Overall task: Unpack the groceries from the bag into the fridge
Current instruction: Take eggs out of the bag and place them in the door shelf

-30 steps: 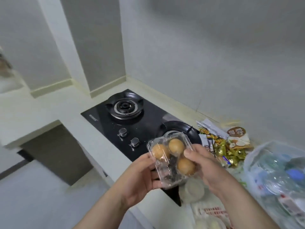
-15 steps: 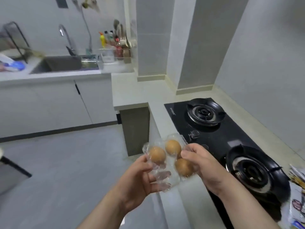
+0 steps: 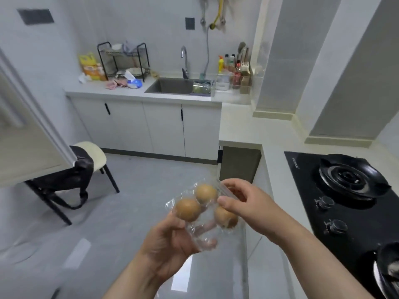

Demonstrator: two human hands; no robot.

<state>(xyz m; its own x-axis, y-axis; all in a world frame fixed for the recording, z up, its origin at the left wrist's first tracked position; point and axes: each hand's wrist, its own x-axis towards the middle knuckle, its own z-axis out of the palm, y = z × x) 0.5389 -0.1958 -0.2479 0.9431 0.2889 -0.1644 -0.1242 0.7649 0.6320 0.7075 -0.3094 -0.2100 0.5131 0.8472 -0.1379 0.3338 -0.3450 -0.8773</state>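
A clear plastic egg carton (image 3: 204,213) with three brown eggs (image 3: 187,209) is held low in the centre of the frame, above the grey tiled floor (image 3: 108,229). It is cradled from below by the left hand (image 3: 170,244), fingers curled beneath and seen through the plastic. Its right edge is pinched between thumb and curled fingers of the right hand (image 3: 244,203). A black gas hob (image 3: 356,214) is set in the pale counter (image 3: 239,126) at right. A sink (image 3: 170,86) and a chair (image 3: 92,154) are seen beyond.
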